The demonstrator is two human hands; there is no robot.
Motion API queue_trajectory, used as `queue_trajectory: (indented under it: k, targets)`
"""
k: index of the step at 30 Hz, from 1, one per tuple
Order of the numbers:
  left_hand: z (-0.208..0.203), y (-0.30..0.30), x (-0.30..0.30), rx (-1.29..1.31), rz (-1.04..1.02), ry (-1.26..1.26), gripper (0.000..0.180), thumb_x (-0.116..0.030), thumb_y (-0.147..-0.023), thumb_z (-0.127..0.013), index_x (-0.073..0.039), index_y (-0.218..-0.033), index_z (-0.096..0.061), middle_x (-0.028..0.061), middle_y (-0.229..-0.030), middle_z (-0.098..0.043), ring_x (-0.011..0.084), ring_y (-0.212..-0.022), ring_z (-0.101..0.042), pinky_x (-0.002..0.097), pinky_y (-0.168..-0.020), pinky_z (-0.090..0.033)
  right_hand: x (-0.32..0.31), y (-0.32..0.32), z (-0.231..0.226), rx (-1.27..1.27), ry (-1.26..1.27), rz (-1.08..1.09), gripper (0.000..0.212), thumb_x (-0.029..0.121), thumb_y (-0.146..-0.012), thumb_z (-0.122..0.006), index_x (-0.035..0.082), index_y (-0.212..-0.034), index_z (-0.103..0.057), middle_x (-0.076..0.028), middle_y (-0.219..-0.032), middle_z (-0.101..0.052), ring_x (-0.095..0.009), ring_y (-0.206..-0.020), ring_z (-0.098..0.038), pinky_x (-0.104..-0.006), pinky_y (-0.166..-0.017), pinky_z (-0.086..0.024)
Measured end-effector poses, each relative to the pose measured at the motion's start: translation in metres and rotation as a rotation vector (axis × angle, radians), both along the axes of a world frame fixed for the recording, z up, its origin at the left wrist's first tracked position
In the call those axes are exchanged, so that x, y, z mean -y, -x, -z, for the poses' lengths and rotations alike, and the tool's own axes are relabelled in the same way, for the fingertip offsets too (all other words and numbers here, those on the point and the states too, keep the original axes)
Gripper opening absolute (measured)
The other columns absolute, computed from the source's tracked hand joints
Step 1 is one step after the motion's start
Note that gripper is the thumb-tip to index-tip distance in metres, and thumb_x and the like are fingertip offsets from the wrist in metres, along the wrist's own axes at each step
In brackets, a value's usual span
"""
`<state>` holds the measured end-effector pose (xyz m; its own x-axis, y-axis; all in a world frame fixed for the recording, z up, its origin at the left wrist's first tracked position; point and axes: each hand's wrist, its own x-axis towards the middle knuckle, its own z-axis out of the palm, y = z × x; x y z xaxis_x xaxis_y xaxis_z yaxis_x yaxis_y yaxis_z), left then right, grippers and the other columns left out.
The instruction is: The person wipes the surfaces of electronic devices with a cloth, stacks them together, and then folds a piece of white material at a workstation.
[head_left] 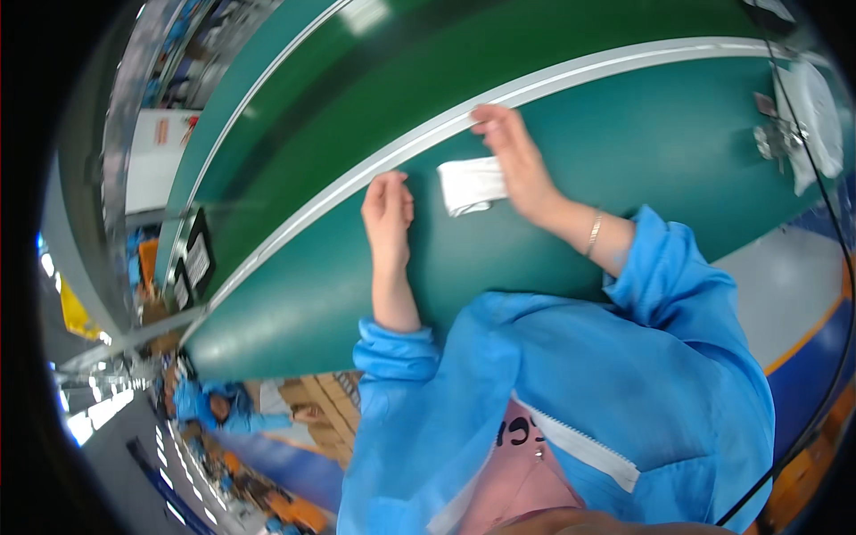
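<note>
A white folded piece, cloth-like in look (465,187), lies on the green worktop (339,294) between my two hands. My right hand (520,165) is over its right end, fingers reaching out toward the pale rail; whether it touches the piece I cannot tell. Those fingers are slightly bent and somewhat blurred, with nothing visible in them. To the left of the piece, apart from it, my left hand (389,214) is raised near the rail. Its fingers are loosely bent, and I see nothing in them.
A pale metal rail (571,78) divides the worktop from a darker green belt-like surface (428,62) beyond. On the far right lie a white plastic bag (816,120) and small metal parts (777,140). A black cable (825,223) hangs there. Cardboard (325,406) and a co-worker (209,406) are at lower left.
</note>
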<state>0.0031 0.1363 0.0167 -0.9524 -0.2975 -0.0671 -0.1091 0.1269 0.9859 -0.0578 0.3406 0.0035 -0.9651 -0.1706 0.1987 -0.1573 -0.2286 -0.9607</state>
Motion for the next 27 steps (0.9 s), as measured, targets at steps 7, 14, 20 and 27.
queue_trajectory:
  k: [7, 14, 20, 27]
  targets:
    - [-0.02, 0.004, -0.036, 0.204, 0.013, 0.919, 0.04, -0.048, -0.08, -0.071, -0.01, -0.089, -0.064, 0.0079, -0.071, -0.063, 0.0257, -0.066, -0.063, 0.0369, -0.057, -0.048, 0.016, 0.009, 0.007, 0.057, 0.023, -0.11, 0.041, 0.027, -0.105, -0.039, 0.002, -0.137, -0.037, -0.015, -0.13, -0.05, -0.023, -0.117, -0.052, -0.0343, -0.1, -0.04]
    - [0.012, 0.006, -0.045, -0.049, 0.057, 0.224, 0.028, -0.028, -0.082, -0.069, -0.003, -0.094, -0.065, 0.0112, -0.073, -0.067, 0.0241, -0.064, -0.066, 0.0366, -0.058, -0.051, 0.005, 0.001, 0.004, -0.026, -0.166, -0.202, 0.046, 0.029, -0.104, -0.038, 0.0, -0.14, -0.036, -0.015, -0.142, -0.041, -0.024, -0.125, -0.046, -0.0355, -0.107, -0.035]
    - [0.022, 0.02, -0.054, -0.135, 0.338, -0.459, 0.02, -0.016, -0.095, -0.058, -0.001, -0.108, -0.061, 0.0032, -0.086, -0.066, 0.0089, -0.075, -0.062, 0.0252, -0.065, -0.051, -0.01, -0.003, -0.004, 0.057, -0.27, -0.364, 0.047, 0.029, -0.105, -0.035, -0.001, -0.141, -0.037, -0.016, -0.136, -0.047, -0.022, -0.119, -0.051, -0.0331, -0.1, -0.041]
    - [0.013, 0.035, -0.063, -0.296, 0.188, 0.116, 0.032, -0.021, -0.087, -0.063, -0.005, -0.115, -0.062, 0.0092, -0.097, -0.068, 0.0207, -0.079, -0.067, 0.0345, -0.072, -0.054, -0.014, 0.023, 0.002, 0.141, -0.189, -0.336, 0.04, 0.025, -0.105, -0.04, 0.0, -0.136, -0.042, -0.016, -0.128, -0.051, -0.022, -0.115, -0.054, -0.0339, -0.097, -0.044]
